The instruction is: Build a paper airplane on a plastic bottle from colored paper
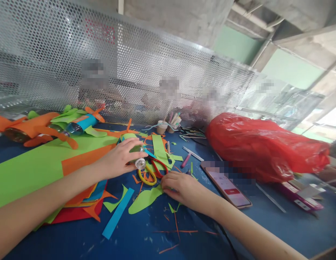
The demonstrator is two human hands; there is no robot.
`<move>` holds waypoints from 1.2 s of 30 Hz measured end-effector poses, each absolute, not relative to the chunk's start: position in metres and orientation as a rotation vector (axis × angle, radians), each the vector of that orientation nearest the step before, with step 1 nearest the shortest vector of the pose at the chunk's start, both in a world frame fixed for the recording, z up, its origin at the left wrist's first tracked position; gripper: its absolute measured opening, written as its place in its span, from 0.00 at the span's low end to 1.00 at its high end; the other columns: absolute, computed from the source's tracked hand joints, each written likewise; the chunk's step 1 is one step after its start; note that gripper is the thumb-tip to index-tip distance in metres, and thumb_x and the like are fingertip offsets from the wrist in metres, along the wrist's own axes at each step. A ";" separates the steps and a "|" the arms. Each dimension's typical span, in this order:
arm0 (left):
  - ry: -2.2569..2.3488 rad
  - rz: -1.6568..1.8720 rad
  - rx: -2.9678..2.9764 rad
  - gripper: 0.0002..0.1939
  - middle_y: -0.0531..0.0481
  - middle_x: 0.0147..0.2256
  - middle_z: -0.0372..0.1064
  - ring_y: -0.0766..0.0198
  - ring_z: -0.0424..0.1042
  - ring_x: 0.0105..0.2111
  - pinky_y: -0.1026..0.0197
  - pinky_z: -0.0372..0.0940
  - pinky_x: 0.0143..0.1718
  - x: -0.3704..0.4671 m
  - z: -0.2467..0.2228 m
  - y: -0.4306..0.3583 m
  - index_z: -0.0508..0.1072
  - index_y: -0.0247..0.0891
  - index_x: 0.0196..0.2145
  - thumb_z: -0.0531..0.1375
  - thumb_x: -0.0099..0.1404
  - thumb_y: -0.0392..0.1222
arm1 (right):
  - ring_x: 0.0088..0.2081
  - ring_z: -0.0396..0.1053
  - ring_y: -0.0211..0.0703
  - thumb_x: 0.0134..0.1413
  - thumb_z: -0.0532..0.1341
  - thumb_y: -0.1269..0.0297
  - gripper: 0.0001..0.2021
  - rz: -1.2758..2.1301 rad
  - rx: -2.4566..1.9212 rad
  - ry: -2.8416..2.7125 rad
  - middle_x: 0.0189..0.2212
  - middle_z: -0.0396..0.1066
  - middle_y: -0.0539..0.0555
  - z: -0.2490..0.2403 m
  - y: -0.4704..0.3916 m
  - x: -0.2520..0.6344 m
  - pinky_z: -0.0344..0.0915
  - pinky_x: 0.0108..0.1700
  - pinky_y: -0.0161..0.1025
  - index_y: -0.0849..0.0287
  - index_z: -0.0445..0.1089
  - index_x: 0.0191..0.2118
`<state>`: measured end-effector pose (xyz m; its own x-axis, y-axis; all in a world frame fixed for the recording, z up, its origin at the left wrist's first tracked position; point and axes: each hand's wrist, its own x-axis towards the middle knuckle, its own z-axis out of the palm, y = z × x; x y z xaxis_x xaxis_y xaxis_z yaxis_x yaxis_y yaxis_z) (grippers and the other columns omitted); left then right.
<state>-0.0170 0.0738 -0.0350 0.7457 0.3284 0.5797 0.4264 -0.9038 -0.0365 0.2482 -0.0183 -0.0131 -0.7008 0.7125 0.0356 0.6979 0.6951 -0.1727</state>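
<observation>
My left hand (120, 157) is wrapped round a small clear bottle (140, 162), whose capped end points toward me. My right hand (178, 186) rests at the right end of a green paper wing shape (144, 200), its fingers bent together on the paper's tip. Between the hands lie scissors with yellow and red handles (147, 175), among green and orange scraps. A blue paper strip (118, 213) lies nearer me, left of the green shape.
Green sheets (29, 169) and paper-wrapped bottles (83, 122) are at the left. A phone (227, 186) and a red plastic bag (265, 144) are at the right. Cups of pens (171, 126) stand before a perforated metal screen (157, 65).
</observation>
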 end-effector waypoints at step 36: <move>-0.600 -0.997 -2.817 0.14 0.42 0.54 0.59 0.49 0.57 0.58 0.44 0.59 0.56 -0.016 -0.032 0.076 0.70 0.44 0.52 0.57 0.69 0.43 | 0.26 0.67 0.36 0.60 0.61 0.61 0.08 0.284 -1.129 -2.429 0.24 0.71 0.48 0.010 0.010 0.208 0.58 0.30 0.31 0.58 0.73 0.33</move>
